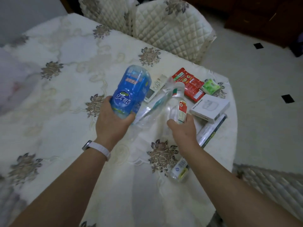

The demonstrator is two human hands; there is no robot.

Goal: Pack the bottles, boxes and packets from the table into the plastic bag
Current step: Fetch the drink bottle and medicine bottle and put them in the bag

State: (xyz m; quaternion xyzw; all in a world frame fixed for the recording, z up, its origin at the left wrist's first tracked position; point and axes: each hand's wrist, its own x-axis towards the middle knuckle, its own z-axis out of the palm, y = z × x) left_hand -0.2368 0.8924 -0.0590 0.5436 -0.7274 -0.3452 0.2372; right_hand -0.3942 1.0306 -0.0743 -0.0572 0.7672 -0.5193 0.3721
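My left hand (113, 123) grips a large blue bottle (130, 90) and holds it tilted above the table. My right hand (183, 128) grips a clear bottle (177, 102) with a red and white label. Between the two bottles lies the transparent plastic bag (152, 112), with a long white and green box showing through it. Further right on the table lie a red packet (190, 84), a green packet (210, 86), a white box (210, 107) and a long dark box (211, 130). A small clear bottle (179, 171) lies beside my right forearm.
A white remote control (155, 88) lies behind the blue bottle. The table carries a cream embroidered cloth (65, 95). A quilted chair (165, 30) stands at the far edge and another chair (270, 185) at the right. The tiled floor lies beyond the right edge.
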